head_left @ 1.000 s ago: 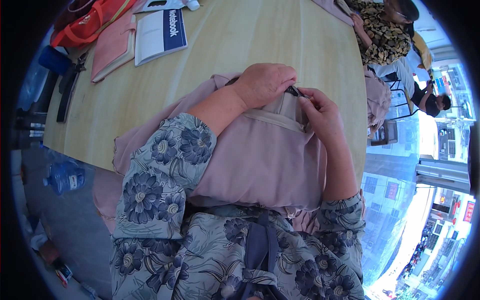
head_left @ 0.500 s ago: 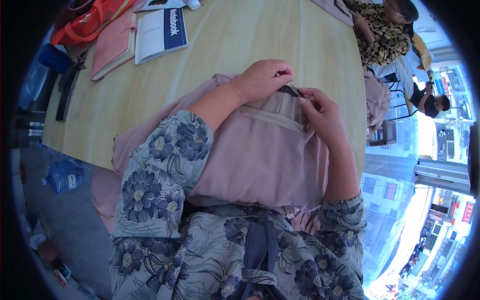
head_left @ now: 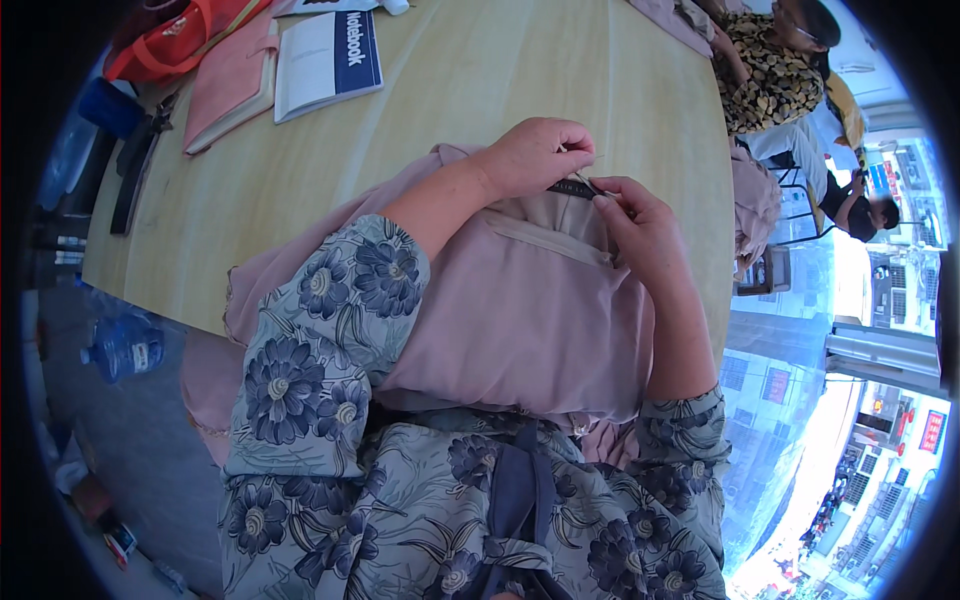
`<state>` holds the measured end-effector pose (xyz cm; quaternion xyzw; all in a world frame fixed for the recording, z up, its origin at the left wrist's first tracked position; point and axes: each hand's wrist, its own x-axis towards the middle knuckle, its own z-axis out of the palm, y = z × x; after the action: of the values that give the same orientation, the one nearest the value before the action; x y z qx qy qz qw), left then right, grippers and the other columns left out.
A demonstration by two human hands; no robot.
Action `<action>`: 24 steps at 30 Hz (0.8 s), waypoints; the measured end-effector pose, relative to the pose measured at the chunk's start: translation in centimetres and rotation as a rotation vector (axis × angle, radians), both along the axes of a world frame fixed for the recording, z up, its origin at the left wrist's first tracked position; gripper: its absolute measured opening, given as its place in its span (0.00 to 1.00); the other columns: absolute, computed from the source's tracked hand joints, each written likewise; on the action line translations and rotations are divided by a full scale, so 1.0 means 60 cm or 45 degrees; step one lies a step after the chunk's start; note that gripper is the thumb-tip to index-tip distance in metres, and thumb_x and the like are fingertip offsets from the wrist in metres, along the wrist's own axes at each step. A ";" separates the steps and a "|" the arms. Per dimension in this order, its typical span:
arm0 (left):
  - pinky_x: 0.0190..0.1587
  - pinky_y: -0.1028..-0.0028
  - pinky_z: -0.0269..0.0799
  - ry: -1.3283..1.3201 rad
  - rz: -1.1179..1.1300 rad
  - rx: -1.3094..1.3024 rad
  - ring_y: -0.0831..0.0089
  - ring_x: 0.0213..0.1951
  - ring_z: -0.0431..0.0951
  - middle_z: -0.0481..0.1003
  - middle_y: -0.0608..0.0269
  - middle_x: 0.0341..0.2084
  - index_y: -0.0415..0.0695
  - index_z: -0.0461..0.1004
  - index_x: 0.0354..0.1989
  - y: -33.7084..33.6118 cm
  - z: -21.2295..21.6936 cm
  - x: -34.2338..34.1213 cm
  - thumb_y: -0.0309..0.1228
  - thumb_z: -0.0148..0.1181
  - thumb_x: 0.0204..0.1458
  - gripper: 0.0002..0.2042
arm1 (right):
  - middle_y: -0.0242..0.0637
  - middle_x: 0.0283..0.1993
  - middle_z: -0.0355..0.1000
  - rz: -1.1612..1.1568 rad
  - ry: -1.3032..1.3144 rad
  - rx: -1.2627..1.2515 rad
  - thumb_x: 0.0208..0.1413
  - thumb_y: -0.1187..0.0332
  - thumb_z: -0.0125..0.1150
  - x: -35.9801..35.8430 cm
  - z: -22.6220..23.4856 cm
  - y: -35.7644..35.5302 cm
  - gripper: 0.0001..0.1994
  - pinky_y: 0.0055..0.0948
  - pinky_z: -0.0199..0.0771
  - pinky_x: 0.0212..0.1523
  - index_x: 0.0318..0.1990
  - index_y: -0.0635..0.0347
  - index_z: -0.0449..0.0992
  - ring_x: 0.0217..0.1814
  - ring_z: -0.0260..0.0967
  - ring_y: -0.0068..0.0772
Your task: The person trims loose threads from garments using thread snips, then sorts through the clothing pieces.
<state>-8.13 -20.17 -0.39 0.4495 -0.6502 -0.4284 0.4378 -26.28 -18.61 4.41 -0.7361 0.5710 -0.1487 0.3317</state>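
Grip: both hands, left hand and right hand, pinch a small dark label on the mauve garment; keeping the fabric taut likely helps.

**Both hands pinched together at the far centre**

The left hand reaches in from the near left, forearm bare and angled up to the right, fingers curled and pinching. The right hand rises from the near right, fingertips closed, meeting the left hand's fingertips.
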 end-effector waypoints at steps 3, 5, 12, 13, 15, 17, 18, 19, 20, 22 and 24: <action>0.26 0.75 0.67 0.162 0.064 0.044 0.77 0.20 0.70 0.72 0.63 0.20 0.39 0.72 0.28 -0.005 -0.006 0.003 0.30 0.54 0.48 0.07 | 0.32 0.22 0.67 -0.016 0.005 0.009 0.51 0.62 0.56 0.003 -0.001 0.003 0.12 0.26 0.65 0.28 0.43 0.49 0.75 0.23 0.63 0.24; 0.25 0.76 0.67 0.105 0.137 0.060 0.77 0.20 0.70 0.72 0.63 0.20 0.38 0.72 0.28 -0.009 -0.004 0.013 0.30 0.54 0.49 0.07 | 0.32 0.22 0.67 -0.029 0.007 0.021 0.51 0.62 0.56 -0.001 -0.003 0.005 0.12 0.26 0.65 0.28 0.43 0.49 0.75 0.23 0.63 0.25; 0.28 0.81 0.66 0.000 0.245 0.159 0.83 0.25 0.70 0.70 0.69 0.21 0.40 0.72 0.31 -0.014 0.010 0.037 0.32 0.52 0.52 0.08 | 0.37 0.29 0.73 -0.021 0.022 0.035 0.50 0.61 0.57 -0.003 -0.009 0.010 0.14 0.27 0.68 0.35 0.45 0.49 0.74 0.31 0.70 0.30; 0.28 0.81 0.66 0.001 0.248 0.159 0.83 0.25 0.70 0.70 0.69 0.21 0.40 0.72 0.31 -0.013 0.010 0.038 0.32 0.52 0.52 0.08 | 0.38 0.31 0.73 -0.020 0.027 0.033 0.50 0.61 0.57 0.000 -0.008 0.010 0.14 0.27 0.69 0.36 0.45 0.49 0.74 0.33 0.71 0.31; 0.31 0.77 0.68 -0.246 0.285 0.096 0.77 0.27 0.73 0.72 0.66 0.23 0.41 0.73 0.33 -0.014 0.011 0.036 0.31 0.51 0.51 0.08 | 0.39 0.31 0.73 -0.011 0.047 0.005 0.50 0.60 0.57 0.001 -0.011 0.008 0.14 0.27 0.69 0.37 0.45 0.49 0.74 0.33 0.71 0.32; 0.32 0.74 0.69 -0.485 0.354 -0.020 0.73 0.29 0.74 0.73 0.64 0.25 0.42 0.73 0.34 -0.009 0.009 0.036 0.32 0.51 0.50 0.08 | 0.39 0.32 0.74 0.001 0.065 -0.023 0.50 0.60 0.57 0.003 -0.011 0.007 0.15 0.28 0.69 0.37 0.45 0.49 0.74 0.34 0.71 0.33; 0.34 0.71 0.70 -0.726 0.422 -0.136 0.69 0.31 0.75 0.74 0.62 0.26 0.44 0.74 0.35 -0.006 0.008 0.036 0.32 0.51 0.49 0.09 | 0.39 0.33 0.74 -0.011 0.059 -0.020 0.50 0.60 0.57 0.004 -0.009 0.008 0.15 0.28 0.69 0.37 0.45 0.49 0.74 0.34 0.71 0.33; 0.34 0.71 0.70 -0.725 0.424 -0.136 0.69 0.31 0.75 0.74 0.62 0.26 0.44 0.74 0.35 -0.005 0.009 0.036 0.32 0.51 0.49 0.09 | 0.40 0.33 0.74 -0.024 0.052 -0.016 0.50 0.60 0.57 0.004 -0.008 0.008 0.15 0.28 0.69 0.37 0.45 0.49 0.73 0.34 0.71 0.34; 0.35 0.69 0.70 -0.786 0.338 -0.071 0.67 0.33 0.75 0.75 0.62 0.28 0.45 0.75 0.34 -0.003 0.012 0.034 0.33 0.52 0.47 0.09 | 0.40 0.33 0.74 -0.023 0.053 -0.015 0.50 0.60 0.57 0.003 -0.010 0.007 0.15 0.28 0.69 0.37 0.45 0.49 0.73 0.34 0.71 0.34; 0.36 0.67 0.70 -0.845 0.250 -0.004 0.64 0.35 0.75 0.75 0.61 0.29 0.46 0.76 0.33 0.002 0.020 0.027 0.34 0.52 0.46 0.10 | 0.39 0.33 0.73 -0.035 0.056 -0.036 0.50 0.60 0.57 -0.003 -0.017 0.003 0.15 0.28 0.69 0.37 0.46 0.49 0.73 0.33 0.71 0.33; 0.36 0.66 0.70 -0.980 0.102 0.122 0.65 0.34 0.75 0.76 0.62 0.29 0.46 0.77 0.29 0.013 0.036 0.021 0.37 0.54 0.44 0.10 | 0.38 0.32 0.73 -0.048 0.042 -0.018 0.51 0.59 0.57 -0.005 -0.019 0.003 0.15 0.28 0.69 0.36 0.46 0.49 0.73 0.33 0.70 0.32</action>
<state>-6.84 -19.40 1.80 0.6224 -0.7281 -0.2407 0.1568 -26.56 -18.41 3.27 -0.7299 0.5891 -0.1467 0.3142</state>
